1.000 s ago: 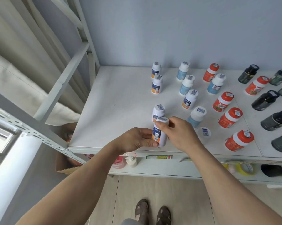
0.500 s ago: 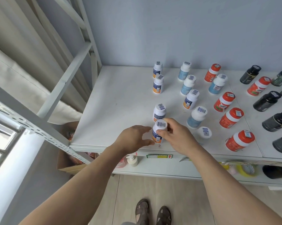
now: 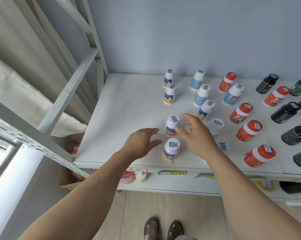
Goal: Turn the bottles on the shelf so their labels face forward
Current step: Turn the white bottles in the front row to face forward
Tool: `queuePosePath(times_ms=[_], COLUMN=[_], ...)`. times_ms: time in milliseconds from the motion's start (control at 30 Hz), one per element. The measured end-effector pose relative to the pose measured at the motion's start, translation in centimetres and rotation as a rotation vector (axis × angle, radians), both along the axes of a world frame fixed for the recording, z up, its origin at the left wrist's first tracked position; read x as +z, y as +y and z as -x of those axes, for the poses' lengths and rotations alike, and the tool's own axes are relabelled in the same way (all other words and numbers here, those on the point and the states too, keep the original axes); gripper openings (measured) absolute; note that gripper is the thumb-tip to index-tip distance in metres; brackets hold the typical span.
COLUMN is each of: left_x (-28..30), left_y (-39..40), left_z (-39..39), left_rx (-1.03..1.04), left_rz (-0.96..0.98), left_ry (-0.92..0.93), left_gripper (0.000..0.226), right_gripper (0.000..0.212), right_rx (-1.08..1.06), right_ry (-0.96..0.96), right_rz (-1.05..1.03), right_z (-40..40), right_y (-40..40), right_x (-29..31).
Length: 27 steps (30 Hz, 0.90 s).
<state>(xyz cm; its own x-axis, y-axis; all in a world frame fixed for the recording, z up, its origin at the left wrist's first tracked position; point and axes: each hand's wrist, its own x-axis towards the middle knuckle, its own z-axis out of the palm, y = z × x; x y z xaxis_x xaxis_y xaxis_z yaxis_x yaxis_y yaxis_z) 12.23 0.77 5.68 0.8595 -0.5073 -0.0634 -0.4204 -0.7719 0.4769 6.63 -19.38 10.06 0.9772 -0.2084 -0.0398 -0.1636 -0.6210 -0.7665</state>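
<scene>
Several small bottles stand in rows on the white shelf. The nearest white bottle with a blue and orange label stands upright by the front edge. Just behind it is a second white bottle. My left hand hovers open to the left of both, touching neither. My right hand is open on their right, its thumb close to the second bottle. Light blue bottles, red-capped orange bottles and black bottles fill the rows to the right.
A white metal shelf frame rises at the left. The lower shelf holds a pump bottle, a red container and tape rolls. A cardboard box sits below left. My sandalled feet are on the tiled floor.
The front white bottle, held in both hands a second ago, now stands on the shelf. Both hands have let go and opened, moving back toward the second bottle.
</scene>
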Motion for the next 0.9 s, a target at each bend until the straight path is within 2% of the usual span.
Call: queuePosePath(times_ms=[133,267,467,600,733,900], left_x=[0.1,-0.2,0.5,1.7,2.0,2.2], left_y=[-1.6,-2.6,-3.7,-3.5,-3.0,-2.3], left_z=[-1.3,-2.2,-3.5,-4.1,-5.0,-5.7], left_rx=[0.017,0.056,0.075,0.061,0.006,-0.023], left_rz=[0.016,0.056,0.388,0.564,0.582,0.565], left_ry=[0.062,0.161,0.393,0.588,0.723,0.790], left_gripper=[0.056,0.058,0.034,0.033,0.038,0.040], right_gripper=[0.065,0.056,0.042,0.037,0.040,0.043], right_rx=[0.126,0.184,0.136,0.079,0.036,-0.012], right_ry=[0.134,0.180,0.102,0.084,0.118,0.165], right_rz=[0.073,0.105,0.098,0.079,0.108,0.107], right_z=[-2.9,-4.5,-6.1,-6.9,-7.3,-7.6], right_y=[0.0,-0.1,-0.8,-0.7,-0.3,0.2], right_x=[0.0,-0.5,0.7,1.4,2.3,2.6])
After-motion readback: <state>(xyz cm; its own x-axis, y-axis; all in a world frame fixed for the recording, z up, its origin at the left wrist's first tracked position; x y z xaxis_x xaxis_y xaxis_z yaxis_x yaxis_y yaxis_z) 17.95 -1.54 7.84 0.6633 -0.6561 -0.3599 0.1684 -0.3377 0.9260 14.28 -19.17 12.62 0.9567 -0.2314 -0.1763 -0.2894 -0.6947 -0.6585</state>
